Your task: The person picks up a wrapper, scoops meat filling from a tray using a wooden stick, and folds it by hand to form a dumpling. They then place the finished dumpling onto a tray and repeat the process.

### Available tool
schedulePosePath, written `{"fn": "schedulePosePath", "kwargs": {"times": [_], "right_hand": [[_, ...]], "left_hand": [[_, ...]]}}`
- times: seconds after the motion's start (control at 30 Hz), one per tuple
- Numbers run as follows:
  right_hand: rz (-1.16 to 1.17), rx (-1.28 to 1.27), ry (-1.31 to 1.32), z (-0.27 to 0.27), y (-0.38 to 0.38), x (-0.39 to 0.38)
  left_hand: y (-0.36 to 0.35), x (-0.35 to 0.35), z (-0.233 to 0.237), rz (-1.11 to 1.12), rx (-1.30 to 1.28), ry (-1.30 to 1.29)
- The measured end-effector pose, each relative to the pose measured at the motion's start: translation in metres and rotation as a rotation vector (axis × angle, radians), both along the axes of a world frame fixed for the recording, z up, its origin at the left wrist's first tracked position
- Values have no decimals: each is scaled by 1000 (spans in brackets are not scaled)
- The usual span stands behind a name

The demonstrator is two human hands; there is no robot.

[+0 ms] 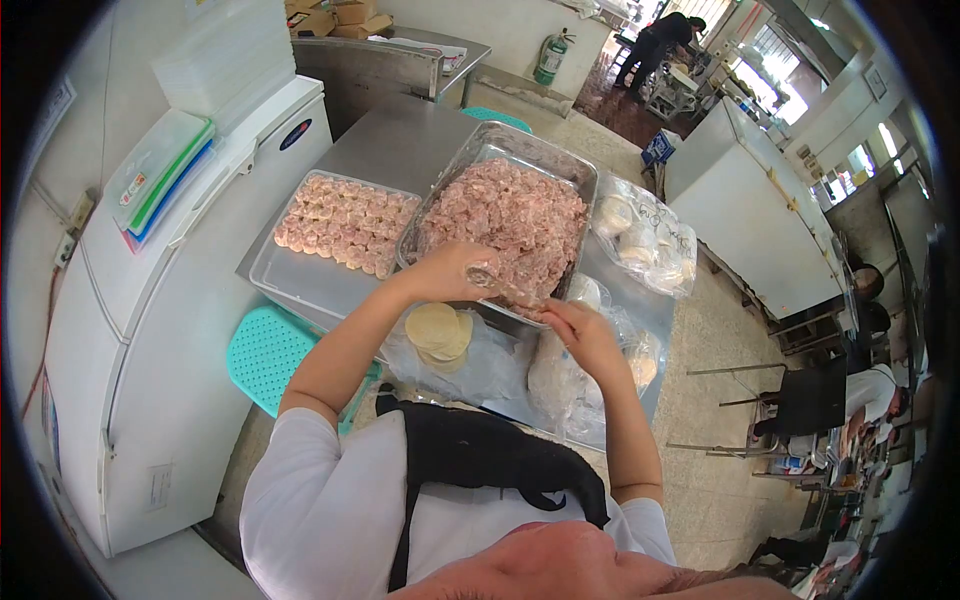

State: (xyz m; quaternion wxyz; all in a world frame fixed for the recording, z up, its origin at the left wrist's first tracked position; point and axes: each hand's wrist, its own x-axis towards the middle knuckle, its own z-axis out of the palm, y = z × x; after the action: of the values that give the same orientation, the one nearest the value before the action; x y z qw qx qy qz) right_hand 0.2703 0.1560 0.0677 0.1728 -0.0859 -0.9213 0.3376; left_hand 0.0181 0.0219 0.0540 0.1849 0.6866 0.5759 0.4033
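Note:
My left hand (455, 272) is curled at the near rim of a deep metal pan (585, 175). A small round greyish thing shows in its fingers, too small to name. Pink ground meat filling (505, 215) is heaped in the pan. At the pan's near right corner my right hand (583, 335) is closed, its fingertips pinched together by the meat; what they hold, if anything, cannot be made out. Below my left hand, a stack of round dough wrappers (438, 333) lies on a clear plastic sheet (500, 362).
A tray (265, 275) left of the pan bears rows of filled dumplings (345, 222). Plastic bags (560, 385) lie near my right forearm, and another labelled bag (640, 240) sits beyond. A white freezer (190, 330) stands left, a turquoise stool (265, 350) below the table. Other people work farther off.

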Motion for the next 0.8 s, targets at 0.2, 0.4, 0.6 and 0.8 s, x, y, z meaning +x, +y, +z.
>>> {"fn": "schedulePosePath", "kwargs": {"times": [0.2, 0.4, 0.6, 0.8], "right_hand": [[-267, 528, 9, 34, -41, 4], [-319, 51, -81, 59, -35, 15], [-113, -70, -61, 38, -74, -24], [-363, 373, -190, 77, -103, -50]], "left_hand": [[-9, -6, -1, 51, -105, -94], [-30, -5, 19, 94, 51, -213], [-50, -38, 26, -117, -28, -175], [-77, -75, 12, -24, -60, -66]]}}
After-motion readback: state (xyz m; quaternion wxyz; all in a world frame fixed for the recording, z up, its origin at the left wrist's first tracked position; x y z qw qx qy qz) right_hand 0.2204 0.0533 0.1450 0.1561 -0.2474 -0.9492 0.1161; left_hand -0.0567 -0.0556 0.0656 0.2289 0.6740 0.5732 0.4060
